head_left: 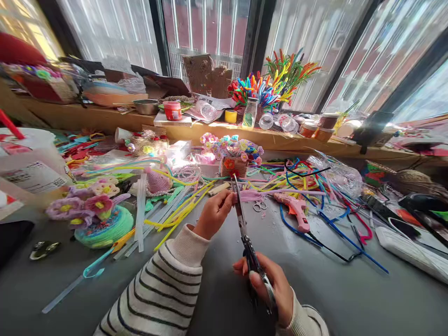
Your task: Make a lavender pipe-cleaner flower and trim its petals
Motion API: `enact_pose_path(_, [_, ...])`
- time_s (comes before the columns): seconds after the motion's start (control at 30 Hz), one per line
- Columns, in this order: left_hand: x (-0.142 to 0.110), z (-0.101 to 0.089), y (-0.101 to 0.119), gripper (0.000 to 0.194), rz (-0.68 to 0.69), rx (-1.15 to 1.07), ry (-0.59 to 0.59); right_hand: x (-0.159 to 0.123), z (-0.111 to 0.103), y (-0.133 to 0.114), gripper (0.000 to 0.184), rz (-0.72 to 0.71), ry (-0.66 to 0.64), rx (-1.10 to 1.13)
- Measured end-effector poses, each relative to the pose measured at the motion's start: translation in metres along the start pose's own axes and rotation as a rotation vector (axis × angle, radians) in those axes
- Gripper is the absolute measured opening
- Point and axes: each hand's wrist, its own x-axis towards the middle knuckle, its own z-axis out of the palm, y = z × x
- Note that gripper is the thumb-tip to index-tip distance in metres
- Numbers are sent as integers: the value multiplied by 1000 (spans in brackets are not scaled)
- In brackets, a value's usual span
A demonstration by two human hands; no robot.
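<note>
My right hand (275, 284) is wrapped round the handles of a large pair of scissors (246, 240), whose blades point away from me. My left hand (216, 212) is closed in a pinch right beside the blade tips. What its fingers hold is too small to make out. Just beyond the tips stands a small woven basket (241, 167) of fuzzy pastel flowers, with an orange flower (229, 163) on its front. Small white-handled scissors (260, 206) and a lilac bundle of pipe cleaners (250, 195) lie close to the blades.
A pink glue gun (296, 211) lies to the right, its black cord trailing. Yellow pipe cleaners (184, 210) and clear glue sticks (140, 212) are on the left, near a round green base with crocheted flowers (105, 226). A white power strip (409, 252) sits far right. Jars line the ledge (210, 135).
</note>
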Motion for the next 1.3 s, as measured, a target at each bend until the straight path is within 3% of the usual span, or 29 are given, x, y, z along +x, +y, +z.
enact_pose_path(0.3, [2,-2,1,24,4,19,-9,11,6,5,34,136,33,15])
enact_pose_path(0.53, [1,-2,1,26,8,56,2,17,6,16,33,79,-49,-56])
enact_pose_path(0.87, [1,-2,0,27,3,91,47,17,5,0,40,37,-91,-70])
enact_pose_path(1.3, [1,-1,-3,26,-5,126,74,20,3,1,44,40,-132,-7])
